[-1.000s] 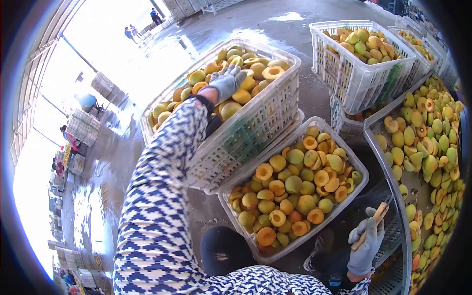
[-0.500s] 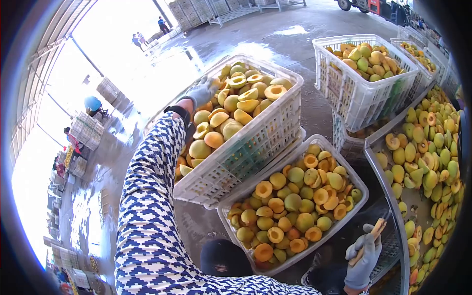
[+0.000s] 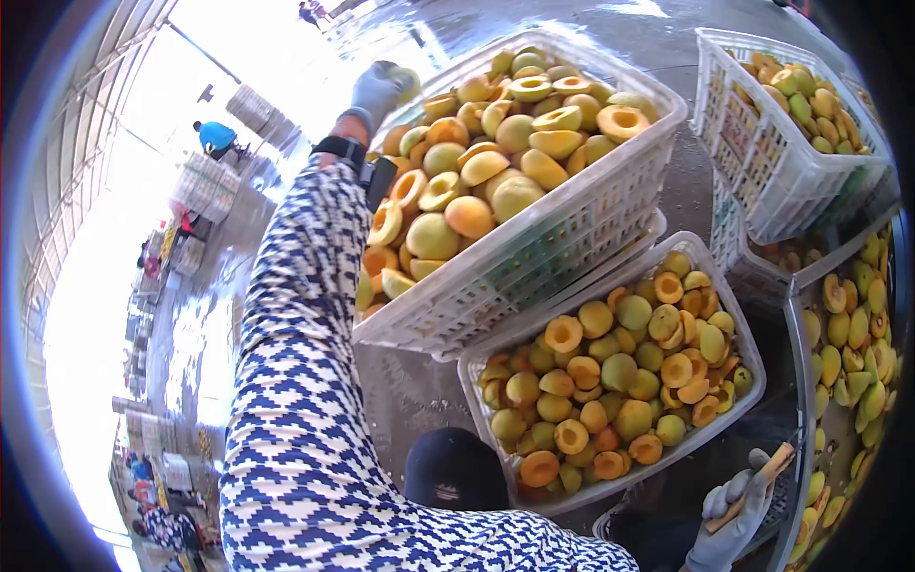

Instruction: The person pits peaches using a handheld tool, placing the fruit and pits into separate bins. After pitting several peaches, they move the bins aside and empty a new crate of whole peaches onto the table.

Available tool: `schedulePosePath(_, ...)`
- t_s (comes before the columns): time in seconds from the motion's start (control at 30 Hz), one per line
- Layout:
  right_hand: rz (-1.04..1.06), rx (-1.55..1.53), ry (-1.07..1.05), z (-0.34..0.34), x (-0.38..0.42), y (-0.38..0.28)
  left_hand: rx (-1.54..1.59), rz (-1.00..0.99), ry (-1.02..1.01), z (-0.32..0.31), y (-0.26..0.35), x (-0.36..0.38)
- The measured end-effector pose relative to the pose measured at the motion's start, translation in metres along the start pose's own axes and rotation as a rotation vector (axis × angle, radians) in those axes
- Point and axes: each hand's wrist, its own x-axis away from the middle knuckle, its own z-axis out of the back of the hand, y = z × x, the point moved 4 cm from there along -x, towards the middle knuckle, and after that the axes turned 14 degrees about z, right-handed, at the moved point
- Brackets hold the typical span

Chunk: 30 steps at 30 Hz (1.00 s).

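The tilted white crate, heaped with halved peaches, is gripped at its far rim by the gloved left hand, fingers curled shut, while a wooden-handled tool is clasped in the gloved right hand.

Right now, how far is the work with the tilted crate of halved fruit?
Done: the tilted crate is raised on one side and leans over the lower crate, which is already heaped with halves. In hand: the gloved left hand grips its far rim; the right hand holds a wooden-handled tool. Left: the tilted crate is full to the rim, and no fruit is seen spilling out.
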Motion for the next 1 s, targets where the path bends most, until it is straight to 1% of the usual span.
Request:
schedulePosePath(0.03, -0.011, -0.002, -0.024, 0.001, 0.001, 0.000, 0.194, 0.099, -0.004, 0.032, 0.019, 0.028)
schedulePosePath(0.1, 0.003, -0.009, -0.006, 0.007, 0.003, -0.002, 0.322, 0.075, -0.156, 0.081, 0.023, 0.081)
schedulePosePath(0.13, 0.015, 0.017, 0.023, 0.005, 0.005, -0.006, 0.320, 0.096, -0.270, 0.096, 0.012, 0.102)
schedulePosePath(0.17, 0.016, 0.008, 0.010, 0.005, 0.007, -0.008, 0.250, 0.148, -0.362, 0.108, -0.007, 0.121)
schedulePosePath(0.23, 0.018, 0.021, 0.008, 0.008, 0.010, -0.009, 0.119, 0.210, -0.394, 0.118, -0.025, 0.166)
schedulePosePath(0.3, 0.064, 0.014, 0.014, 0.020, 0.013, 0.005, 0.164, 0.269, -0.394, 0.119, -0.045, 0.192)
schedulePosePath(0.33, 0.101, 0.016, 0.033, 0.023, 0.016, 0.008, 0.126, 0.261, -0.421, 0.119, -0.047, 0.200)
schedulePosePath(0.37, 0.110, 0.018, 0.030, 0.027, 0.018, 0.008, 0.087, 0.252, -0.450, 0.116, -0.046, 0.206)
schedulePosePath(0.43, 0.118, 0.035, 0.001, 0.029, 0.028, 0.004, 0.135, 0.232, -0.593, 0.105, -0.035, 0.224)
schedulePosePath(0.47, 0.138, 0.020, 0.031, 0.027, 0.032, 0.001, 0.237, 0.143, -0.647, 0.095, -0.035, 0.226)
schedulePosePath(0.5, 0.147, 0.021, 0.032, 0.029, 0.033, 0.000, 0.243, 0.137, -0.647, 0.094, -0.028, 0.230)
schedulePosePath(0.57, 0.158, 0.005, 0.033, 0.033, 0.030, -0.001, 0.306, 0.192, -0.755, 0.094, -0.012, 0.241)
schedulePosePath(0.6, 0.165, 0.003, 0.041, 0.033, 0.030, -0.001, 0.417, 0.219, -0.745, 0.098, -0.006, 0.245)
schedulePosePath(0.63, 0.173, 0.005, 0.032, 0.035, 0.029, 0.000, 0.427, 0.216, -0.738, 0.102, -0.002, 0.249)
schedulePosePath(0.73, 0.171, 0.005, -0.023, 0.037, 0.030, 0.002, 0.148, 0.139, -0.855, 0.104, 0.014, 0.272)
schedulePosePath(0.77, 0.162, 0.007, -0.010, 0.036, 0.031, 0.001, 0.119, 0.150, -0.898, 0.098, 0.008, 0.276)
schedulePosePath(0.87, 0.160, 0.016, 0.022, 0.030, 0.035, -0.005, 0.163, 0.184, -0.888, 0.098, 0.004, 0.282)
schedulePosePath(0.93, 0.163, 0.031, 0.039, 0.033, 0.038, -0.007, 0.165, 0.061, -0.772, 0.099, -0.006, 0.278)
schedulePosePath(0.97, 0.165, 0.024, 0.031, 0.034, 0.037, -0.007, 0.163, 0.062, -0.772, 0.100, -0.010, 0.277)
schedulePosePath(1.0, 0.168, 0.014, 0.024, 0.035, 0.037, -0.007, 0.142, 0.133, -0.758, 0.101, -0.014, 0.276)
